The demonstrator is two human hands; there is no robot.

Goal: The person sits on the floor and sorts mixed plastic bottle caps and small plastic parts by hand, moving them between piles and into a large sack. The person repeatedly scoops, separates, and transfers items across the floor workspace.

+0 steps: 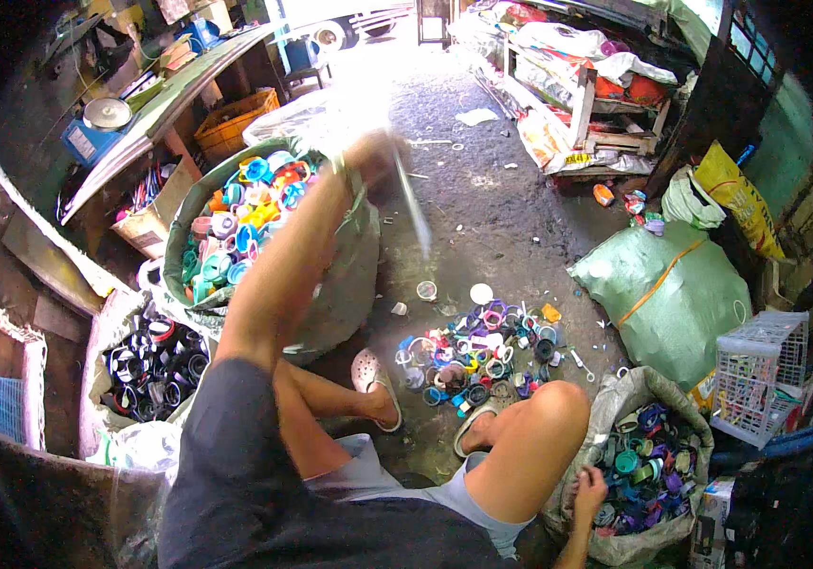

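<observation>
My left hand (378,160) is raised past the far rim of a large sack (371,256) full of coloured plastic caps and lids (257,206). It is blurred against the glare. A blurred, pale, long thin thing (413,206) extends downward beside it; whether the hand grips it cannot be told. My right hand (591,487), fingers curled, is at the left edge of a smaller woven sack (651,387) of mostly purple, green and dark caps (637,462); no held thing shows. Between them, beyond my feet, a pile of mixed plastic caps and rings (477,355) lies on the floor.
A sack of black caps (154,370) stands at left, below a long bench (164,107) and an orange crate (235,121). At right are a stuffed green sack (669,291), a white plastic basket (758,377) and a wooden rack (584,107) with bags.
</observation>
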